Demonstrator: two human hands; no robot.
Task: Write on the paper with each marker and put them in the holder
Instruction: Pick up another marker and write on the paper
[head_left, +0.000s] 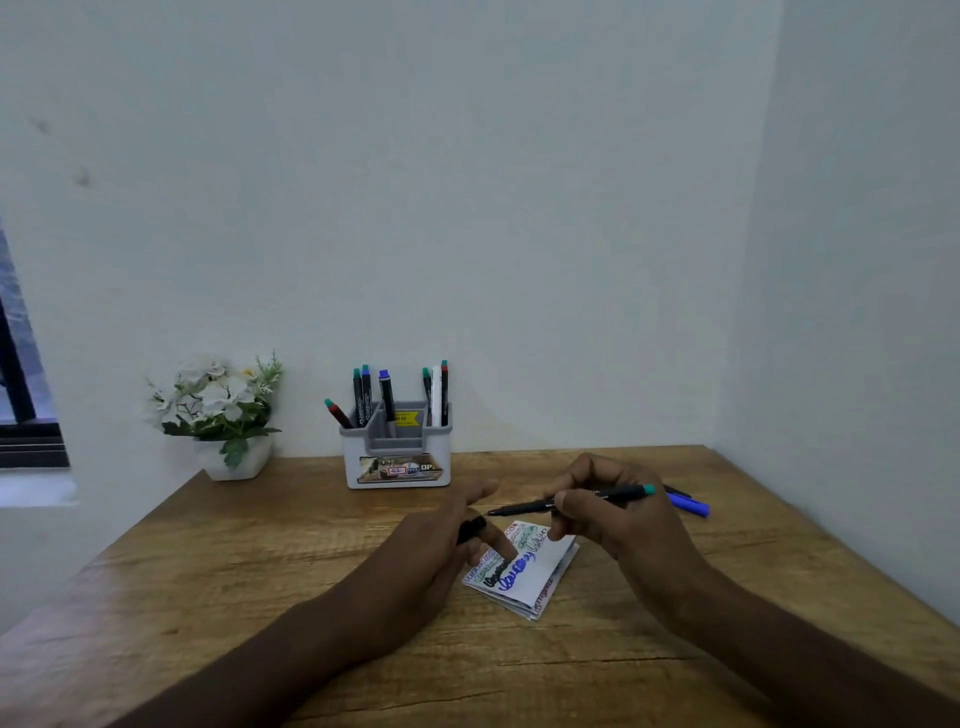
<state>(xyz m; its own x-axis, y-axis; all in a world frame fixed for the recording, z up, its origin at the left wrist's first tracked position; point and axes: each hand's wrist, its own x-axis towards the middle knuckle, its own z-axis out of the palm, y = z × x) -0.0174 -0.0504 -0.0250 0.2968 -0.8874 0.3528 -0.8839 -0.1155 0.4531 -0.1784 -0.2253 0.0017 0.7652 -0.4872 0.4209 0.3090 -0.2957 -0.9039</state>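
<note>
Over the folded paper (524, 566) near the front of the worktop (260, 545), the right hand (613, 514) has its grip clamped on a teal-ended marker (571, 502), tip bare and pointing left. The left hand (457, 525) pinches a black cap (471, 529). By my reckoning it is either about to write or about to recap; then comes the holder (397, 449) at the back, already holding several markers. Two more markers (685, 501) lie to the right.

Matt grained wooden table (260, 561), smooth grey plastic holder (397, 460), creased paper (540, 571).
</note>
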